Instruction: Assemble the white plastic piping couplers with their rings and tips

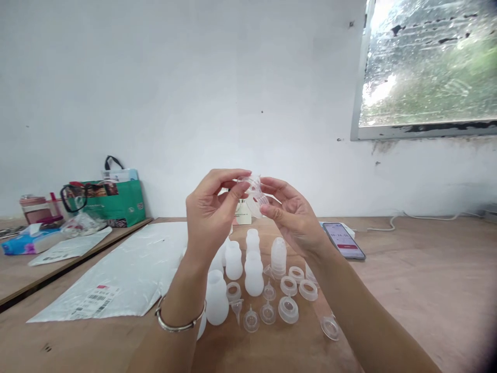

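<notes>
My left hand [217, 207] and my right hand [291, 215] are raised in front of me, both closed on a clear plastic piece [254, 196]. The fingers of my left hand pinch its left side; those of my right hand grip the ribbed, ring-like edge on the right. Whether it is one part or two joined together I cannot tell. Beneath my hands stand several milky white bottles [254, 274]. Around them lie translucent screw rings [288, 310] and clear funnel-like tips with round bases [251, 320]. A clear cap [278, 256] stands upright behind the rings.
A white plastic mailing bag [128, 274] lies left of the bottles. Further left are a green shopping bag [126, 202] and a blue tissue pack [33, 241]. A phone [344, 241] lies at the right, near a white cable [392, 221]. A small box [244, 212] stands behind my hands.
</notes>
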Demonstrator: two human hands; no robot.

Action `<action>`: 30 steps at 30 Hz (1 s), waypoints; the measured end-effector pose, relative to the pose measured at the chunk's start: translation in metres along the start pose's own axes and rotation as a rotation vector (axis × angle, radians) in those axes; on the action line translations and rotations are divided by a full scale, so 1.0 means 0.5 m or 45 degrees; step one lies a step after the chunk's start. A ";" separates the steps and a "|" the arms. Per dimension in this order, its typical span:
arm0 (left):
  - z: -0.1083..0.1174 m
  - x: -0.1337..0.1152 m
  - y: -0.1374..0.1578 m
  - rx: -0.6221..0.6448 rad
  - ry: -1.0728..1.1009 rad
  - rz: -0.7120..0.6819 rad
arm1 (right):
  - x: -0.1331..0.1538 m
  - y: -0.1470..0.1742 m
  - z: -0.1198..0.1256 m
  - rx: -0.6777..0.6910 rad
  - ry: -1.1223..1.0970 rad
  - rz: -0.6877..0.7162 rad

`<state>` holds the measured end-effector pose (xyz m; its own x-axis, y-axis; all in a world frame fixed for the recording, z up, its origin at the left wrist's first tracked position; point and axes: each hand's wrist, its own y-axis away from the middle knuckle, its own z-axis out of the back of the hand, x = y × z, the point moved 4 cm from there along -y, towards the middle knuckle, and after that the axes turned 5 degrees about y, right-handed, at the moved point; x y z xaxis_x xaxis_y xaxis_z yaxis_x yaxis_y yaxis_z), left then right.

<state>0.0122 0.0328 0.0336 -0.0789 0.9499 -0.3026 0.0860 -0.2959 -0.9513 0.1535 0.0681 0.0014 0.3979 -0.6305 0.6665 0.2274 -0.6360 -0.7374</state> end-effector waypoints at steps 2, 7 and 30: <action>0.009 -0.005 0.000 -0.049 -0.042 -0.014 | 0.000 -0.001 0.007 -0.079 -0.042 -0.034; 0.003 0.000 0.000 0.242 -0.020 0.123 | 0.006 0.001 0.019 -0.193 -0.259 -0.105; -0.004 0.011 0.013 0.151 -0.094 0.092 | -0.010 0.010 -0.004 -0.255 -0.371 -0.170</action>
<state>0.0144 0.0364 0.0258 -0.1496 0.9171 -0.3695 -0.0233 -0.3768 -0.9260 0.1510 0.0669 -0.0054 0.6194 -0.4016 0.6745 0.1272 -0.7965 -0.5910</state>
